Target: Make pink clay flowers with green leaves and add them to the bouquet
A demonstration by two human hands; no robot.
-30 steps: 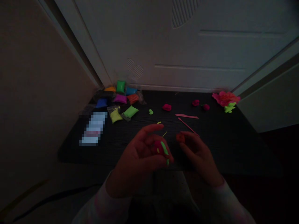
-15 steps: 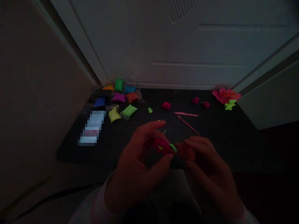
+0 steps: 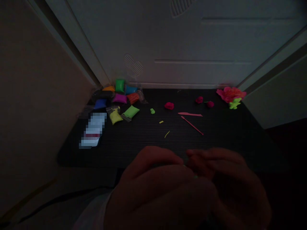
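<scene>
My left hand (image 3: 155,185) is closed, its back turned to me near the table's front edge. It covers the pink clay piece with green and yellow bits that showed in it half a second ago; only a tiny pale speck shows at the fingertips. Against it, my right hand (image 3: 235,179) is curled, its fingers bent around something dim and reddish that I cannot make out. Beyond the hands lie a thin yellow clay strip (image 3: 167,134), a small yellow clay piece (image 3: 161,122), a pink clay knife (image 3: 190,114) and a thin pink modelling stick (image 3: 192,125).
Bags of coloured clay, among them a light green bag (image 3: 130,113), sit at the back left. A phone (image 3: 93,131) lies in front of them. Farther back are a pink clay lump (image 3: 169,105), a green clay bit (image 3: 152,111), pink balls (image 3: 199,100) and a pink flower (image 3: 231,94).
Both hands have come together and turned, moving lower and closer to me. The pink clay piece has gone out of sight behind the left hand. The view has shifted slightly.
</scene>
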